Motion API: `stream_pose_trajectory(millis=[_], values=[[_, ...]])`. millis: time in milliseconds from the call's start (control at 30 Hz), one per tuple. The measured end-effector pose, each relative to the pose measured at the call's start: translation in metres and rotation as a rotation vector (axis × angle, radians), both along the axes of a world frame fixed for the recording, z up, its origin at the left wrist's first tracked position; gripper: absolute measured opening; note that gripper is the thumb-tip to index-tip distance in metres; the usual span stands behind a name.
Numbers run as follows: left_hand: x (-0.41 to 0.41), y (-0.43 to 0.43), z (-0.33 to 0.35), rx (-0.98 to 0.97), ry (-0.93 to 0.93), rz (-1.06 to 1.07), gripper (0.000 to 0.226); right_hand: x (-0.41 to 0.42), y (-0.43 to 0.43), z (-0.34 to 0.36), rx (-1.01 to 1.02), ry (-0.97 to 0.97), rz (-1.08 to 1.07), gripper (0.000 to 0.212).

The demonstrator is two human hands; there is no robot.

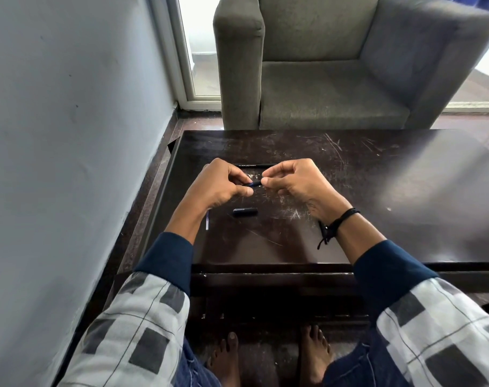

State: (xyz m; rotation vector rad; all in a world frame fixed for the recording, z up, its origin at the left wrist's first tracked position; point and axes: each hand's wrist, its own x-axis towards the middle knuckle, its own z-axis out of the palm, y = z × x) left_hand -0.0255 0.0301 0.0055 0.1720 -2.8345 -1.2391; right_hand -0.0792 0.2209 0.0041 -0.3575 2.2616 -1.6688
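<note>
At the far left we see a pale grey painted wall (70, 135) running alongside the dark brown scratched wooden table (377, 219). On the table near its left edge lies a thin clear plastic refill tube (207, 220), just beside the left wrist.

Next comes the left hand (223, 181), raised a little above the table with its fingers curled in. Its thumb and fingertips pinch the left end of a short dark blue plastic pen piece (255, 183). We find this piece held level in the air between the two hands, over the middle of the table's near half; only a small stretch of it shows between the fingertips.

Behind the hands a long black pen barrel with pale lettering (254, 165) lies flat on the table, parallel to its far edge. In front of them, nearer the person, a small black pen cap (245, 212) lies on its side, apart from both hands.

The right hand (296, 180) is likewise curled, its thumb and forefinger pinching the right end of the pen piece, so the hands are close together and joined by it. A black cord bracelet (338, 222) circles the right wrist. Beyond the table stands a grey fabric armchair (321, 88).
</note>
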Motion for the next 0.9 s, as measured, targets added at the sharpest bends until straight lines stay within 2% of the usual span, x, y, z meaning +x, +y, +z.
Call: stream_pose_trajectory(millis=[100,267,433,600,800,900], values=[[0.0003,0.0010,-0.0001,0.002,0.005,-0.001,0.021,0.0011,-0.0010,-0.0004,0.034,0.023,0.003,0.012],[0.0008,0.0022,0.0013,-0.011,0.009,-0.003,0.022,0.0028,-0.0027,-0.0001,0.015,0.012,-0.003,0.028],[0.0009,0.0024,0.0018,0.004,0.003,-0.003,0.022,0.0014,-0.0014,0.0009,0.032,0.039,0.018,0.013],[0.0005,0.0022,0.0013,0.000,0.014,-0.005,0.022,0.0028,-0.0048,-0.0006,0.040,0.017,-0.009,0.030],[0.0001,0.0008,-0.0002,0.023,0.011,0.000,0.023,0.0028,-0.0022,0.0018,0.032,0.054,0.023,0.011],[0.0001,0.0022,-0.0004,0.026,0.003,-0.003,0.022,0.0038,-0.0040,0.0007,0.052,0.030,0.013,0.016]])
